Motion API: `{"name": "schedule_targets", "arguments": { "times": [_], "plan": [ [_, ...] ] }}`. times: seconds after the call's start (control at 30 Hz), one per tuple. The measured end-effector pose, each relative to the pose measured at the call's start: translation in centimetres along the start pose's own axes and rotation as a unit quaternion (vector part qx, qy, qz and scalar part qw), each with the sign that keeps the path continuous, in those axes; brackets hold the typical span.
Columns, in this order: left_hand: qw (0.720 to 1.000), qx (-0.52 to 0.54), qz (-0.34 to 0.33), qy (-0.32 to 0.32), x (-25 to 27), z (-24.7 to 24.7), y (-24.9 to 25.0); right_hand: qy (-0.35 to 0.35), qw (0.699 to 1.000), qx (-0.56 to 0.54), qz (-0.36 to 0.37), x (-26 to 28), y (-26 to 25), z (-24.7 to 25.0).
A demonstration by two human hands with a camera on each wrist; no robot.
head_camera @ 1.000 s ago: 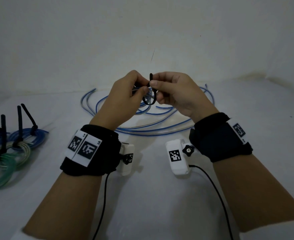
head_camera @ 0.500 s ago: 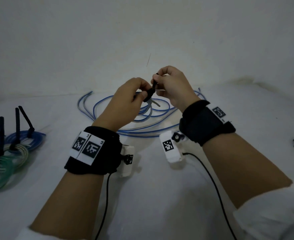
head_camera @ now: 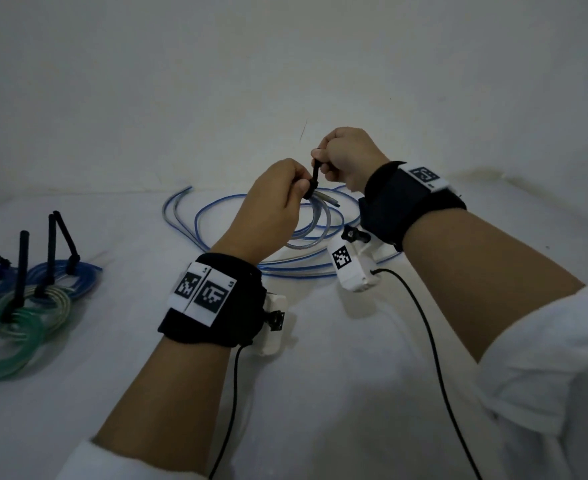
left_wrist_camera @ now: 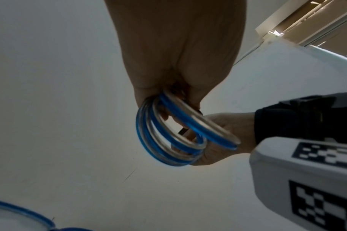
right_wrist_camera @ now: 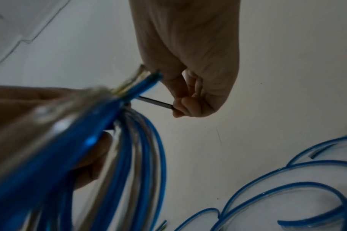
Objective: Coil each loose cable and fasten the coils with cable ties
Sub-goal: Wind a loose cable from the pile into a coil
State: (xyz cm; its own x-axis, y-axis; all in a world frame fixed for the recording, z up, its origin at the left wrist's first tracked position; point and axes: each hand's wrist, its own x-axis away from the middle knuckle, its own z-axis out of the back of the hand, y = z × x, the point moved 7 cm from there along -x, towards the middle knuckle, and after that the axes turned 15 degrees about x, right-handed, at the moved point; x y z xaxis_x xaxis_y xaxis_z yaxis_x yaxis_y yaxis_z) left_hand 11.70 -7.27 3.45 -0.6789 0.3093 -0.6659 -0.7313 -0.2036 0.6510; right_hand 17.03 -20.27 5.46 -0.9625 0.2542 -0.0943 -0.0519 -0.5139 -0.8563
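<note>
A small coil of blue and clear cable (head_camera: 311, 221) (left_wrist_camera: 168, 137) (right_wrist_camera: 129, 148) hangs above the white table, pinched at its top by my left hand (head_camera: 278, 199) (left_wrist_camera: 174, 87). A black cable tie (head_camera: 315, 176) (right_wrist_camera: 155, 102) wraps the coil's top. My right hand (head_camera: 343, 157) (right_wrist_camera: 188, 100) is fisted around the tie's free tail, up and to the right of the left hand. The tail stretches taut between coil and fist. Loose blue cable (head_camera: 216, 220) (right_wrist_camera: 287, 179) lies spread on the table behind and under my hands.
Several tied coils, blue (head_camera: 67, 275), clear and green (head_camera: 5, 348), lie at the left with black tie tails (head_camera: 22, 268) sticking up. Black wrist-camera leads (head_camera: 431, 341) trail toward me. A white wall rises just behind the cables.
My right hand has pulled the tie's tail up and to the right, away from the left hand. The tie's loop has drawn tight on the coil, and the coil now hangs visibly below my left hand.
</note>
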Motion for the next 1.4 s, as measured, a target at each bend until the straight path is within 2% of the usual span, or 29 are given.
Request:
{"name": "schedule_targets", "arguments": {
  "times": [0.1, 0.2, 0.27, 0.33, 0.4, 0.47, 0.6, 0.7, 0.83, 0.93, 1.03, 1.07, 1.13, 1.2, 1.4],
  "plan": [
    [0.999, 0.040, 0.034, -0.014, 0.0, -0.3, 0.2, -0.001, 1.000, 0.015, -0.006, 0.1, 0.1, 0.3],
    [0.995, 0.078, 0.065, -0.003, -0.3, 0.4, 0.7, 0.017, 0.999, 0.034, 0.032, 0.9, -0.6, 0.8],
    [0.994, 0.079, 0.053, 0.049, -0.6, 1.7, 1.4, 0.072, 0.993, 0.055, 0.077, 2.1, -1.4, 1.9],
    [0.985, 0.093, 0.049, 0.137, -0.4, 3.4, 1.5, 0.090, 0.987, 0.062, 0.116, 3.8, -2.1, 2.4],
    [0.970, 0.117, 0.073, 0.201, 0.2, 4.5, 1.1, 0.015, 0.991, 0.032, 0.131, 5.4, -2.3, 1.2],
    [0.962, 0.123, 0.100, 0.221, 1.2, 4.7, 1.0, -0.057, 0.991, -0.021, 0.122, 7.1, -2.3, -0.2],
    [0.951, 0.148, 0.132, 0.235, 3.6, 5.9, 2.0, -0.096, 0.984, -0.077, 0.127, 10.0, -3.5, -2.6],
    [0.951, 0.160, 0.155, 0.214, 5.5, 7.7, 2.9, -0.120, 0.978, -0.078, 0.153, 11.9, -4.7, -4.7],
    [0.973, 0.106, 0.147, 0.143, 8.2, 10.8, 5.2, -0.170, 0.963, -0.108, 0.177, 14.4, -6.3, -7.9],
    [0.977, 0.022, 0.141, 0.161, 10.4, 14.7, 6.0, -0.190, 0.958, -0.115, 0.180, 16.1, -7.6, -10.6],
    [0.968, -0.072, 0.140, 0.195, 12.7, 19.3, 6.0, -0.223, 0.951, -0.104, 0.188, 18.2, -9.2, -13.9],
    [0.964, -0.134, 0.146, 0.179, 13.5, 20.6, 5.9, -0.236, 0.948, -0.103, 0.187, 18.8, -9.6, -15.2],
    [0.947, -0.250, 0.174, 0.097, 14.7, 22.7, 4.9, -0.260, 0.943, -0.094, 0.183, 19.9, -10.6, -17.8],
    [0.936, -0.271, 0.222, 0.036, 16.1, 24.5, 4.0, -0.274, 0.942, -0.077, 0.178, 20.7, -11.3, -20.7],
    [0.890, -0.326, 0.318, -0.005, 19.6, 31.1, 2.1, -0.319, 0.932, -0.022, 0.171, 22.3, -12.6, -28.7]
  ]
}}
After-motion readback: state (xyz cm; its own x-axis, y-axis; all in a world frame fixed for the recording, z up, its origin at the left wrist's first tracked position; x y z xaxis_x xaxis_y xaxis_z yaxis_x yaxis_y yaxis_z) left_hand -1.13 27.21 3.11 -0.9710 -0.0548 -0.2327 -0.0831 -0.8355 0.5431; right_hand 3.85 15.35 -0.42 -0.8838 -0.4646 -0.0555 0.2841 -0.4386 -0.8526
